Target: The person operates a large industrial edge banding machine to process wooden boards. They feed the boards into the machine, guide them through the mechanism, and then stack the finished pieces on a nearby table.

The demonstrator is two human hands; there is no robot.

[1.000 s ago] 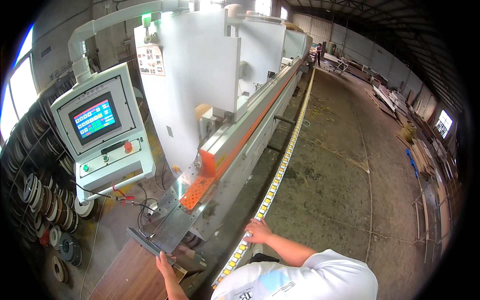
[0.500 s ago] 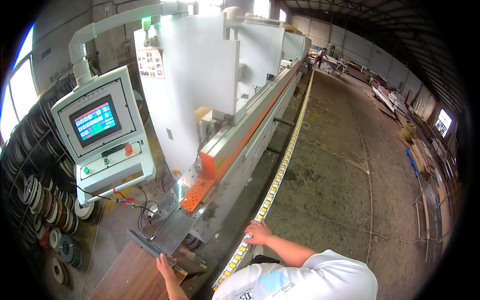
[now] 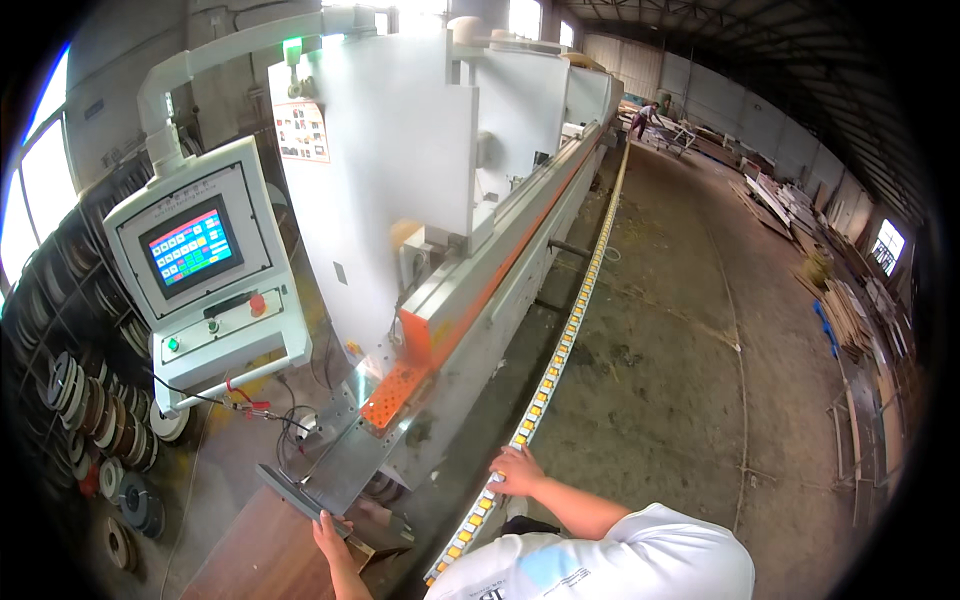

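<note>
While right hand (image 3: 515, 471) grips roller rail (image 3: 542, 392) and left hand (image 3: 331, 537), left of it, grey bar (image 3: 291, 488), we judge bracing; moving needs release.

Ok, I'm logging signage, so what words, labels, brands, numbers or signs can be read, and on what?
I don't copy printed wording, only place it:
Rectangular multicoloured screen: labels too small to read.
Boxy white control panel: lettering above the screen, blurred.
Paper chart on the tall white cabinet: too small.
White shirt: dark letters partly hidden, finer print unreadable.
</note>
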